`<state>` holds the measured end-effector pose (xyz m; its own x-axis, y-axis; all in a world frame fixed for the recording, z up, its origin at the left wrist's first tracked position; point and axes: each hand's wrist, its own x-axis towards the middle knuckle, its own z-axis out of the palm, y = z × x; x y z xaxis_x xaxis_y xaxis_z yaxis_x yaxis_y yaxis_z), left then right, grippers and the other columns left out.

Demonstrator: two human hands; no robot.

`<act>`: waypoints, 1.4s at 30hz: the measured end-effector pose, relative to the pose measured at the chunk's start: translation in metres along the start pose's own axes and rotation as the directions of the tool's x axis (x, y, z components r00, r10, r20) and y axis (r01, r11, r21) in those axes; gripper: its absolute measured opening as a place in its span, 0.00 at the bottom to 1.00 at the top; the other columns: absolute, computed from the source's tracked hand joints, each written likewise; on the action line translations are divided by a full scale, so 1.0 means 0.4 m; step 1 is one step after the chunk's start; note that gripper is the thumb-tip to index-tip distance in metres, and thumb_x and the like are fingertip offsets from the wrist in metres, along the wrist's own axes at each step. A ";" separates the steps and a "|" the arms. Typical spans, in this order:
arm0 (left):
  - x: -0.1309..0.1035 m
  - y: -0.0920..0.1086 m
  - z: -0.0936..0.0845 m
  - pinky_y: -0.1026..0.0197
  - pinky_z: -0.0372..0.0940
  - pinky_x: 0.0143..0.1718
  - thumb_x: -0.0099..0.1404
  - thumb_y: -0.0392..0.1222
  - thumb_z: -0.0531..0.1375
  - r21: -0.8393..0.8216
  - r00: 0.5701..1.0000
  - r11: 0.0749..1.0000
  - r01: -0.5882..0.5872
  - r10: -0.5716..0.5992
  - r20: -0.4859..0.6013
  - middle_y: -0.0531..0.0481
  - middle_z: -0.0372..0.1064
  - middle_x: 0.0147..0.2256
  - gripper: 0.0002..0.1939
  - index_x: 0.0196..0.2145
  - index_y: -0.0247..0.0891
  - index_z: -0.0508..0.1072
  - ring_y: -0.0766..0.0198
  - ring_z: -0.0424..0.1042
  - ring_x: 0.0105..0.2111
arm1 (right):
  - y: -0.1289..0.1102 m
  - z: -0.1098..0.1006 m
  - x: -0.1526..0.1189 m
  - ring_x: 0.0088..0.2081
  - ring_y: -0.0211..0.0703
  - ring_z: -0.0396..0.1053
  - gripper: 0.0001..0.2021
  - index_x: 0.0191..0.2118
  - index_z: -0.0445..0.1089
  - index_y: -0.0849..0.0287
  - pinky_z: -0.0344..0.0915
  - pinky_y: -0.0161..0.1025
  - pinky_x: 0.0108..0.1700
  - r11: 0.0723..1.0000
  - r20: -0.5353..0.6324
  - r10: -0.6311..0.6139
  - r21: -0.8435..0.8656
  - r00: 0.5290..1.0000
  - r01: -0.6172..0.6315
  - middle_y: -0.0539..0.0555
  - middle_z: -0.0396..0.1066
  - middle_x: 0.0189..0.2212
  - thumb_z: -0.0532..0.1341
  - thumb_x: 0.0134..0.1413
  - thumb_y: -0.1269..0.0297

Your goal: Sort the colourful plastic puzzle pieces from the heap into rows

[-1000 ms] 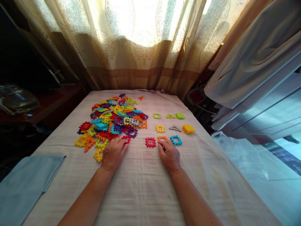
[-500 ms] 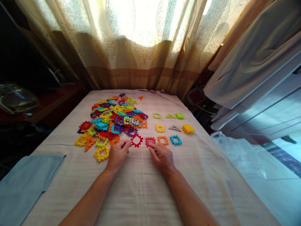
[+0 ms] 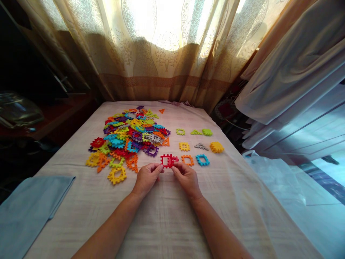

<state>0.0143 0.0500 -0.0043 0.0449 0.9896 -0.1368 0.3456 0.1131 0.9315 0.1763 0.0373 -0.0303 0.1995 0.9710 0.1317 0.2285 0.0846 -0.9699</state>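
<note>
A red square frame with toothed edges (image 3: 163, 160) is held up over the near part of the table. My left hand (image 3: 147, 177) pinches its lower left corner between thumb and fingers. My right hand (image 3: 187, 180) has thumb and fingers closed at its lower right edge. Partly hidden behind the frame lies a pinkish-red toothed piece (image 3: 175, 159). Just right of it are an orange square frame (image 3: 191, 160) and a blue square frame (image 3: 202, 160). A yellow window piece (image 3: 184, 146) sits farther back.
A large heap of toothed pieces (image 3: 134, 133) covers the table's left side. To the right are a grey triangle (image 3: 201, 146), a yellow round stack (image 3: 216, 147) and a green stack (image 3: 207, 132). A folded blue cloth (image 3: 40, 201) lies at front left. Curtains hang behind.
My left hand has moved right, bringing the red square frame in front of the pinkish-red piece. My right hand has shifted slightly and now meets the frame's right edge.
</note>
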 end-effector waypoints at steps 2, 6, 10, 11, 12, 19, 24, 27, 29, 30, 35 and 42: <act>0.003 0.000 0.004 0.64 0.58 0.21 0.57 0.57 0.56 0.036 1.000 0.999 -0.006 0.005 0.020 0.51 0.75 0.24 0.21 0.28 0.37 0.77 0.67 0.66 0.18 | -0.001 0.004 0.008 0.28 0.43 0.73 0.14 0.32 0.75 0.58 0.71 0.38 0.30 0.990 -0.019 0.095 0.105 0.995 -0.092 0.53 0.77 0.28 0.64 0.44 0.53; 0.011 -0.011 0.007 0.64 0.60 0.22 0.58 0.56 0.55 0.071 0.999 0.997 -0.031 0.029 0.024 0.52 0.74 0.24 0.19 0.30 0.37 0.76 0.66 0.68 0.19 | -0.006 -0.008 0.028 0.25 0.42 0.71 0.16 0.29 0.74 0.59 0.68 0.37 0.27 0.966 -0.079 0.217 0.161 0.973 -0.202 0.52 0.76 0.24 0.65 0.38 0.51; 0.008 -0.023 0.006 0.64 0.63 0.25 0.61 0.50 0.56 0.136 0.995 0.986 -0.100 0.103 -0.016 0.53 0.72 0.24 0.15 0.36 0.38 0.76 0.65 0.69 0.21 | 0.000 -0.028 0.047 0.24 0.41 0.69 0.15 0.29 0.74 0.59 0.65 0.36 0.25 0.964 -0.114 0.263 0.059 0.958 -0.258 0.52 0.75 0.23 0.64 0.37 0.52; 0.004 -0.025 0.007 0.64 0.64 0.27 0.61 0.48 0.56 0.179 0.988 0.973 -0.147 0.155 -0.029 0.53 0.73 0.27 0.14 0.39 0.39 0.77 0.66 0.70 0.23 | 0.003 -0.031 0.050 0.24 0.41 0.69 0.15 0.29 0.74 0.59 0.65 0.36 0.26 0.964 -0.117 0.267 0.029 0.956 -0.266 0.52 0.75 0.23 0.63 0.37 0.52; -0.001 -0.026 0.008 0.63 0.66 0.30 0.62 0.45 0.56 0.237 0.974 0.949 -0.208 0.222 -0.032 0.52 0.73 0.31 0.14 0.41 0.40 0.76 0.66 0.71 0.25 | 0.007 -0.032 0.053 0.24 0.41 0.69 0.15 0.29 0.74 0.59 0.65 0.36 0.26 0.963 -0.118 0.269 0.001 0.956 -0.271 0.52 0.75 0.23 0.63 0.38 0.53; -0.025 -0.022 0.026 0.60 0.68 0.37 0.67 0.40 0.55 0.704 0.862 0.565 -0.431 0.488 0.136 0.48 0.72 0.45 0.17 0.52 0.45 0.72 0.60 0.72 0.40 | 0.017 -0.029 0.058 0.22 0.41 0.69 0.13 0.32 0.74 0.57 0.63 0.36 0.27 0.948 -0.098 0.270 -0.147 0.958 -0.282 0.49 0.74 0.21 0.61 0.42 0.54; -0.019 -0.032 0.028 0.49 0.63 0.50 0.66 0.42 0.57 0.737 0.779 0.428 -0.522 0.591 0.209 0.47 0.72 0.51 0.17 0.53 0.45 0.71 0.53 0.66 0.51 | 0.009 -0.033 0.055 0.21 0.41 0.68 0.12 0.29 0.73 0.57 0.61 0.36 0.26 0.941 -0.107 0.229 -0.231 0.967 -0.249 0.49 0.72 0.19 0.60 0.44 0.55; -0.017 -0.038 0.029 0.46 0.60 0.52 0.67 0.42 0.56 0.728 0.775 0.428 -0.535 0.593 0.220 0.47 0.72 0.52 0.18 0.55 0.46 0.70 0.51 0.65 0.53 | 0.005 -0.035 0.054 0.21 0.41 0.67 0.11 0.29 0.72 0.56 0.60 0.36 0.25 0.936 -0.094 0.228 -0.251 0.969 -0.244 0.49 0.73 0.19 0.60 0.44 0.55; -0.017 -0.039 0.030 0.46 0.59 0.52 0.67 0.42 0.56 0.721 0.779 0.435 -0.539 0.583 0.231 0.48 0.72 0.52 0.19 0.55 0.45 0.69 0.51 0.65 0.53 | 0.005 -0.036 0.054 0.21 0.41 0.67 0.10 0.29 0.73 0.56 0.60 0.36 0.25 0.934 -0.092 0.222 -0.267 0.971 -0.239 0.49 0.73 0.19 0.60 0.44 0.55; -0.017 -0.040 0.031 0.46 0.59 0.52 0.67 0.42 0.56 0.718 0.780 0.437 -0.542 0.580 0.236 0.48 0.72 0.52 0.19 0.55 0.45 0.69 0.51 0.66 0.53 | 0.005 -0.037 0.054 0.22 0.41 0.68 0.10 0.28 0.73 0.56 0.60 0.36 0.25 0.932 -0.093 0.214 -0.278 0.972 -0.231 0.49 0.73 0.19 0.60 0.44 0.55; -0.018 -0.039 0.031 0.47 0.59 0.52 0.68 0.42 0.55 0.707 0.776 0.444 -0.550 0.586 0.236 0.48 0.72 0.52 0.18 0.55 0.45 0.70 0.51 0.66 0.53 | 0.005 -0.041 0.054 0.24 0.43 0.70 0.10 0.29 0.74 0.55 0.61 0.36 0.27 0.923 -0.077 0.183 -0.329 0.980 -0.198 0.49 0.72 0.18 0.60 0.46 0.56; -0.019 -0.039 0.029 0.48 0.58 0.52 0.67 0.42 0.55 0.701 0.781 0.455 -0.550 0.577 0.238 0.49 0.72 0.52 0.18 0.55 0.44 0.70 0.52 0.66 0.52 | 0.004 -0.039 0.049 0.24 0.44 0.70 0.11 0.31 0.74 0.55 0.61 0.37 0.27 0.913 -0.087 0.193 -0.348 0.977 -0.211 0.49 0.72 0.19 0.59 0.46 0.56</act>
<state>0.0196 0.0395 -0.0219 0.4575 0.8170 0.3509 0.7894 -0.5548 0.2626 0.1954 0.0531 -0.0260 0.3220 0.9459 -0.0405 0.4982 -0.2056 -0.8423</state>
